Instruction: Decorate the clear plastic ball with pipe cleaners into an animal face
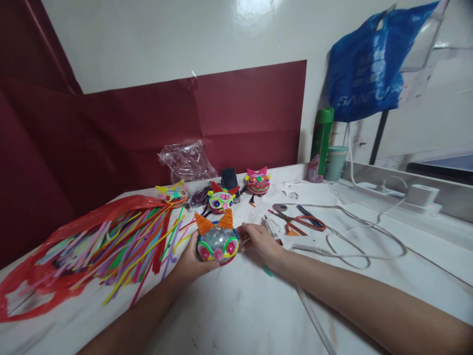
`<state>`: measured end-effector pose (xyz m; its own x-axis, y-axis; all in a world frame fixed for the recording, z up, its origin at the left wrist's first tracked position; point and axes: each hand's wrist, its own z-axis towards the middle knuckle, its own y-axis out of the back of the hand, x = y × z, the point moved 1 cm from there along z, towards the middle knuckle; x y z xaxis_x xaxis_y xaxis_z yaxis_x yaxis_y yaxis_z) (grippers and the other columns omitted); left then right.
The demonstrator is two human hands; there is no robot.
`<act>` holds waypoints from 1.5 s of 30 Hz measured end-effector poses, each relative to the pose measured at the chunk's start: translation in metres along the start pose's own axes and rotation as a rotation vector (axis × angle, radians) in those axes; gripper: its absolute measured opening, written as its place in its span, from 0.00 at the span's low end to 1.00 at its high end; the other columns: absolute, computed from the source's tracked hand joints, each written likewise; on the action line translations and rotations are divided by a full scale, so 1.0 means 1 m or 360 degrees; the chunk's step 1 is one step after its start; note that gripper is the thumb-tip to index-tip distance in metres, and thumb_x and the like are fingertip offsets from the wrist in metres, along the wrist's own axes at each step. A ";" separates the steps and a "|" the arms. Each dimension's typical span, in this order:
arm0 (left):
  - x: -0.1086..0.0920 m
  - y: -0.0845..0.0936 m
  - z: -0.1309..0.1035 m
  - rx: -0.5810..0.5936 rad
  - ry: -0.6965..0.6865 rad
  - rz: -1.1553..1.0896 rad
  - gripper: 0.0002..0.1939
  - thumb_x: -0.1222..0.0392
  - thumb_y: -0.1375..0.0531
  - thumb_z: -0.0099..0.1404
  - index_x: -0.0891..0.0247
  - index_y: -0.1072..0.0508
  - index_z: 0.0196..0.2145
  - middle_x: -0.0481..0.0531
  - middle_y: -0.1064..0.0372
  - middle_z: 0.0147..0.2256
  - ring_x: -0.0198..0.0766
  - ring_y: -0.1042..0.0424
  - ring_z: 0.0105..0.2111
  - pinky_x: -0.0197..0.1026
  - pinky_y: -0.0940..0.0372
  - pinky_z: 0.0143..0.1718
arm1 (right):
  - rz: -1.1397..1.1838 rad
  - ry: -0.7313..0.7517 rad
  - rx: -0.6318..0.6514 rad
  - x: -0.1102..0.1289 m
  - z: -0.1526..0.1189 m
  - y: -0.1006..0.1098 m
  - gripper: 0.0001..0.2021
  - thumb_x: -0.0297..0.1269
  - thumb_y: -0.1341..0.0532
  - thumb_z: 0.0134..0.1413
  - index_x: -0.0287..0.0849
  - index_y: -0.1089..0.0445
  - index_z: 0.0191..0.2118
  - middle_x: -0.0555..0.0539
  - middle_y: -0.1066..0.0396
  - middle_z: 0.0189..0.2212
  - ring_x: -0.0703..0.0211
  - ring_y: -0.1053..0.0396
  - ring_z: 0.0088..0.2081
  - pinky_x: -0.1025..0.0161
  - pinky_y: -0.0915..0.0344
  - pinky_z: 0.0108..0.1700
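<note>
A round craft animal head (219, 244) has ridged orange ears, a silvery glittery top, red eyes ringed in white and green, and a pink nose. My left hand (191, 261) is closed around its left side, the thumb along the lower front. On the other side my right hand (257, 241) has its bent fingers against the head's edge; the fingertips are partly hidden. Just behind stands a similar head (220, 201) with red ears. Further back are a pink-eared head (257, 181) and a yellow-eared one (173, 194).
Colourful pipe cleaners (121, 246) spread over a red plastic bag (121, 207) at left. Orange-handled scissors (295, 221), a glue gun nozzle (271, 226) and a looped cable (391, 246) lie at right. A phone (229, 180), green spray can (322, 143), cup (336, 163) and power strip (380, 191) stand behind.
</note>
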<state>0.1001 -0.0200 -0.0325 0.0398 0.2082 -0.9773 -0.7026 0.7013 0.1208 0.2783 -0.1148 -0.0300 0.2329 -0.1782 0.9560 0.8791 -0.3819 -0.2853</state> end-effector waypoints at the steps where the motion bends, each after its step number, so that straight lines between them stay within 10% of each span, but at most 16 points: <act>1: -0.001 -0.001 0.000 -0.0012 -0.0004 0.0019 0.45 0.66 0.31 0.41 0.58 0.45 0.56 0.56 0.31 0.47 0.50 0.30 0.47 0.47 0.34 0.46 | -0.0015 0.0005 0.0000 0.000 0.000 0.000 0.14 0.45 0.42 0.49 0.40 0.28 0.25 0.47 0.32 0.21 0.61 0.36 0.23 0.65 0.37 0.24; 45: 0.000 -0.001 -0.002 0.0023 0.0029 0.0011 0.44 0.65 0.31 0.44 0.59 0.46 0.56 0.55 0.30 0.47 0.47 0.29 0.46 0.44 0.34 0.45 | -0.0235 0.0029 0.0028 -0.002 0.000 0.000 0.07 0.36 0.43 0.41 0.39 0.31 0.27 0.51 0.31 0.23 0.63 0.35 0.25 0.67 0.37 0.25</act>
<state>0.0993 -0.0217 -0.0328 0.0218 0.2005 -0.9795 -0.6923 0.7099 0.1299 0.2776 -0.1148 -0.0322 0.0931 -0.1374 0.9861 0.9103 -0.3894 -0.1402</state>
